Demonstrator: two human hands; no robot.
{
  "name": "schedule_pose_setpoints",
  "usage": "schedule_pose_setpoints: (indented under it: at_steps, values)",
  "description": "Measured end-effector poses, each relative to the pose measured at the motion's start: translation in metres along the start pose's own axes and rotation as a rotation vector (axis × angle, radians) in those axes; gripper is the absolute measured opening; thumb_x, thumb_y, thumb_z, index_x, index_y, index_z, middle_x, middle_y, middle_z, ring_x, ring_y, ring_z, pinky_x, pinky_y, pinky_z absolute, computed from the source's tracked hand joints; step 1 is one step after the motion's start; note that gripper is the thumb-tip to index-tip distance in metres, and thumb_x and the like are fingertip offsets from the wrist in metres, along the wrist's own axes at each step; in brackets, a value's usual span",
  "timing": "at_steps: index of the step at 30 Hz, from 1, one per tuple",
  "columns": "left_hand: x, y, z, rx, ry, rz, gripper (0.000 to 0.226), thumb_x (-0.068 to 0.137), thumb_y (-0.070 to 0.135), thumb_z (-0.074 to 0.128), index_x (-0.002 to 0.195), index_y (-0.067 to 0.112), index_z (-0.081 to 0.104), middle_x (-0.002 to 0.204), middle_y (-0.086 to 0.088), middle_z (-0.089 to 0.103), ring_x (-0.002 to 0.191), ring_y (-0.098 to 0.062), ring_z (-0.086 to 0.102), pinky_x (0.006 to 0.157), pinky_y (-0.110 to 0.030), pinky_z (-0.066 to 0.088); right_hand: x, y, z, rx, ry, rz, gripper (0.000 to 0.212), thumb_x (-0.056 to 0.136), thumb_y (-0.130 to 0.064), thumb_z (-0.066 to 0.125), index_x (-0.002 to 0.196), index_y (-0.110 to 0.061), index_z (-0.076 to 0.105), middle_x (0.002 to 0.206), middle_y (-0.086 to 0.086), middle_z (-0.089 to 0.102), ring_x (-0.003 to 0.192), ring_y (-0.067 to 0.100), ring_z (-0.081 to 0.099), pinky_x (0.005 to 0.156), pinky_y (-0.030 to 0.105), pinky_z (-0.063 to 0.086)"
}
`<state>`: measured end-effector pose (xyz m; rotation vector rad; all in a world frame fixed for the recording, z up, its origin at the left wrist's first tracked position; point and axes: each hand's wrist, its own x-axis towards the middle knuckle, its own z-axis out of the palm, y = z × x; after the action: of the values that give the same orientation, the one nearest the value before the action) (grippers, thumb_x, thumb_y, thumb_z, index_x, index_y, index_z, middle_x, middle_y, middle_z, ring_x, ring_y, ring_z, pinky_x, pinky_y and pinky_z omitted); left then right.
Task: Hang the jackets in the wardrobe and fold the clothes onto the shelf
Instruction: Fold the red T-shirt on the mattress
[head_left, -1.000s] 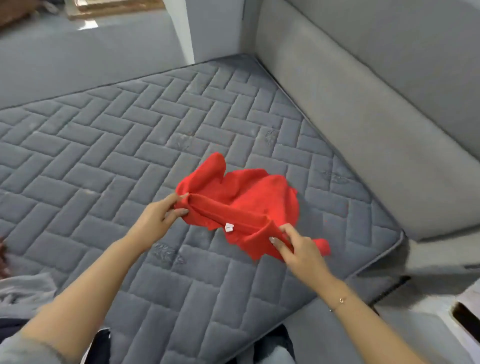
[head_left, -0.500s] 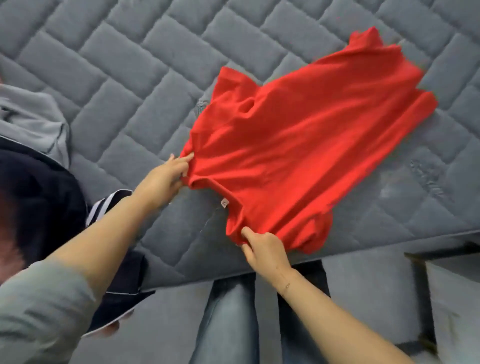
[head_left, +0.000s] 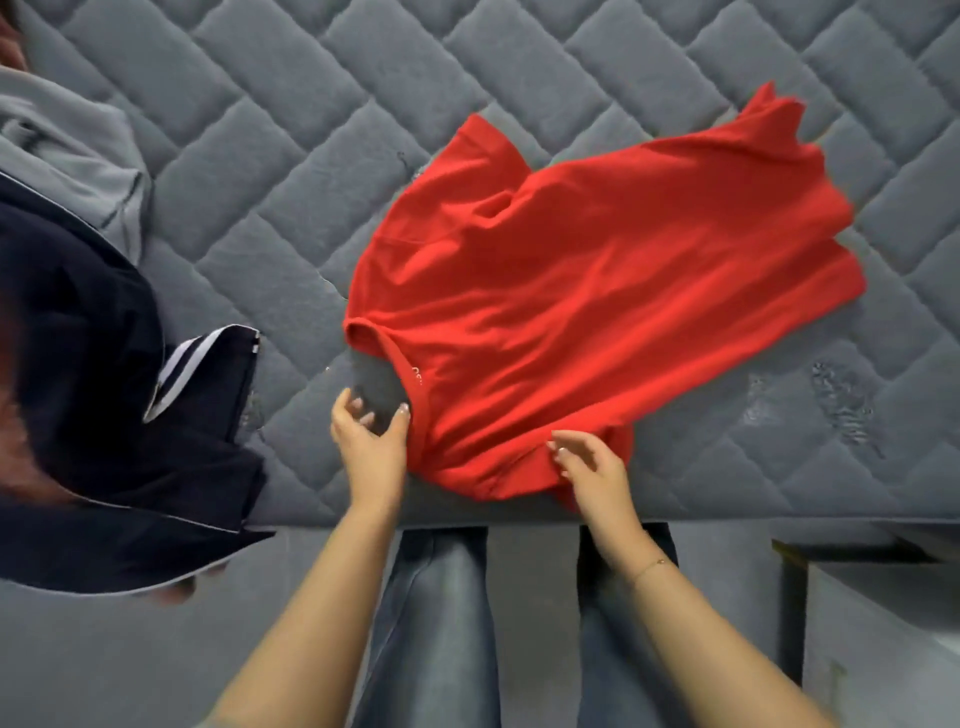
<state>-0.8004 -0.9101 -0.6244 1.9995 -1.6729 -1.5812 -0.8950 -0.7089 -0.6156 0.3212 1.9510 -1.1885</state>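
A red T-shirt (head_left: 597, 312) lies spread on the grey quilted mattress (head_left: 270, 156), its neck opening toward the near edge and its hem toward the far right. My left hand (head_left: 370, 441) hovers just left of the collar, fingers apart, holding nothing. At the near sleeve, by the mattress edge, my right hand (head_left: 592, 462) is also open, its fingertips at or just above the red cloth. One sleeve hangs slightly over the mattress edge.
A dark navy jacket (head_left: 104, 389) with white-striped trim lies on the mattress at the left, partly over the edge. A grey garment (head_left: 67, 150) sits behind it. My jeans-clad legs (head_left: 441, 623) stand against the bed. A pale box or cabinet (head_left: 883, 649) is at the lower right.
Both hands have let go of the red T-shirt, which now lies flatter on the mattress. The shirt was spread out from a bunched state over the last second.
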Motion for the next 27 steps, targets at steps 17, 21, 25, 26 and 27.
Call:
schedule_pose_setpoints:
  at_steps: [17, 21, 25, 26, 27]
  values:
    - [-0.127, -0.047, 0.193, -0.641, 0.261, -0.465, 0.019, 0.088, 0.029, 0.073, 0.1, 0.019, 0.062, 0.11, 0.001, 0.068, 0.098, -0.014, 0.064, 0.085, -0.026, 0.046, 0.189, -0.082, -0.246, 0.714, 0.018, 0.273, 0.009, 0.098, -0.024, 0.057, 0.101, -0.017, 0.063, 0.099, 0.001, 0.067, 0.09, 0.013, 0.064, 0.1, 0.031, 0.05]
    - [-0.145, -0.043, 0.17, -0.693, 0.304, -0.364, 0.012, 0.09, 0.025, 0.071, 0.097, 0.018, 0.064, 0.109, 0.0, 0.07, 0.09, -0.01, 0.068, 0.086, -0.032, 0.054, 0.188, -0.088, -0.262, 0.804, 0.075, 0.211, 0.012, 0.098, -0.013, 0.056, 0.106, -0.017, 0.063, 0.097, 0.004, 0.07, 0.09, 0.017, 0.066, 0.096, 0.033, 0.052]
    - [-0.172, -0.059, 0.139, -0.689, 0.274, -0.425, 0.015, 0.086, 0.018, 0.075, 0.097, 0.016, 0.065, 0.109, -0.007, 0.071, 0.103, -0.025, 0.069, 0.092, -0.044, 0.055, 0.159, -0.058, -0.289, 0.82, 0.172, 0.183, 0.009, 0.098, -0.01, 0.057, 0.098, -0.016, 0.064, 0.081, -0.001, 0.073, 0.081, 0.012, 0.067, 0.091, 0.03, 0.055]
    - [-0.178, -0.066, 0.133, -0.674, 0.261, -0.463, 0.016, 0.086, 0.019, 0.075, 0.097, 0.016, 0.064, 0.108, -0.008, 0.071, 0.099, -0.025, 0.069, 0.091, -0.045, 0.055, 0.152, -0.046, -0.295, 0.806, 0.205, 0.197, 0.008, 0.098, -0.012, 0.057, 0.098, -0.017, 0.064, 0.079, -0.003, 0.073, 0.077, 0.01, 0.068, 0.084, 0.028, 0.058]
    - [-0.184, -0.073, 0.128, -0.667, 0.236, -0.496, 0.017, 0.087, 0.02, 0.074, 0.099, 0.015, 0.063, 0.108, -0.008, 0.071, 0.096, -0.024, 0.069, 0.089, -0.044, 0.055, 0.147, -0.033, -0.301, 0.787, 0.244, 0.214, 0.007, 0.098, -0.013, 0.058, 0.097, -0.019, 0.063, 0.074, -0.005, 0.073, 0.07, 0.007, 0.068, 0.075, 0.026, 0.059]
